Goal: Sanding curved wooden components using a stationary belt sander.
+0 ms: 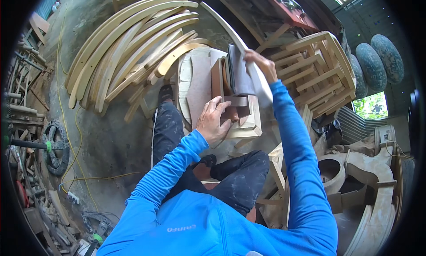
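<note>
Got a long, curved, pale wooden strip (238, 40) clasped in right hand (262, 66), beside a flat grey panel (241, 80), with left hand (213, 121) half-curled, can't tell on what. Probably mid-smoothing; keep it steady next.

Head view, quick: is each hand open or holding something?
Left hand: half-curled; whether holding anything cannot be told.
Right hand: closed on a curved wooden strip.

Right hand (261, 64): closed around long, pale, curved wooden piece (226, 27), lower end motion-blurred; contact with grey panel (242, 78) beside it uncertain. Left hand (213, 121): fingers at box-like fixture (240, 101). Upper left: curved slats (117, 47), piled. Right: slatted frames (317, 74); dark tyres (371, 66) beyond.
</note>
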Demonstrator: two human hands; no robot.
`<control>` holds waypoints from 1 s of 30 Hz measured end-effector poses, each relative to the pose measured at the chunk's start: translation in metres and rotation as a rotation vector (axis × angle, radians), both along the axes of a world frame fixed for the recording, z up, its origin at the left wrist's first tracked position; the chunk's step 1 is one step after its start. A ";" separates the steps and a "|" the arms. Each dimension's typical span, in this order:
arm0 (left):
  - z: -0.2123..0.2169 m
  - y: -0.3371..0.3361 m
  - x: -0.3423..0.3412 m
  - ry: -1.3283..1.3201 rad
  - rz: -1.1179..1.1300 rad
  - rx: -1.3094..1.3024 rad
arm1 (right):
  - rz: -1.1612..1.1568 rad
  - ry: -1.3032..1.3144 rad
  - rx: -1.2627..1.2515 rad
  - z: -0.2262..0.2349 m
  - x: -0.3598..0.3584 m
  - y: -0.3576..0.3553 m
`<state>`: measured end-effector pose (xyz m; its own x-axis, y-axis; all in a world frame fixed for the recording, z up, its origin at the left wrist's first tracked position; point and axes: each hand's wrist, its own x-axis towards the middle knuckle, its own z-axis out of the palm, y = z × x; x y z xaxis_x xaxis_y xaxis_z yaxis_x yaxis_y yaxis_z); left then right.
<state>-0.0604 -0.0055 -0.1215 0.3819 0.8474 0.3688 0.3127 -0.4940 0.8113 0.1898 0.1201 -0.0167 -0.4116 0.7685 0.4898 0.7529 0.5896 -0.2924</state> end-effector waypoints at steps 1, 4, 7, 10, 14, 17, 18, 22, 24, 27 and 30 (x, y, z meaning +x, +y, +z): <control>0.002 0.001 -0.001 0.002 0.002 0.005 | -0.029 0.100 -0.042 -0.001 0.000 0.015; 0.006 0.004 -0.001 -0.046 -0.010 -0.050 | -0.028 0.020 0.000 -0.004 -0.006 0.018; 0.009 0.009 0.009 -0.186 -0.025 -0.105 | 0.001 -0.078 0.076 -0.002 -0.006 -0.023; 0.013 0.008 0.028 -0.582 -0.246 -0.686 | -0.015 0.002 0.002 0.009 -0.002 -0.122; 0.035 -0.008 0.069 -0.696 -0.379 -1.055 | -0.075 -0.139 -0.037 0.039 -0.025 -0.288; 0.070 -0.045 0.108 -0.706 -0.343 -1.191 | -0.161 -0.178 -0.179 0.055 -0.033 -0.388; 0.070 -0.058 0.121 -0.691 -0.327 -1.213 | -0.209 -0.150 -0.189 0.056 -0.034 -0.411; 0.075 -0.111 0.149 -0.889 -0.362 -1.338 | -0.501 -0.003 -0.174 0.013 -0.029 -0.502; 0.078 -0.125 0.158 -0.910 -0.396 -1.353 | -0.904 1.202 -0.403 -0.011 -0.029 -0.539; 0.077 -0.132 0.160 -1.046 -0.417 -1.339 | -0.434 1.971 -0.808 0.030 -0.052 -0.551; 0.079 -0.134 0.153 -1.123 -0.432 -1.404 | -0.575 1.478 -1.009 0.040 -0.067 -0.542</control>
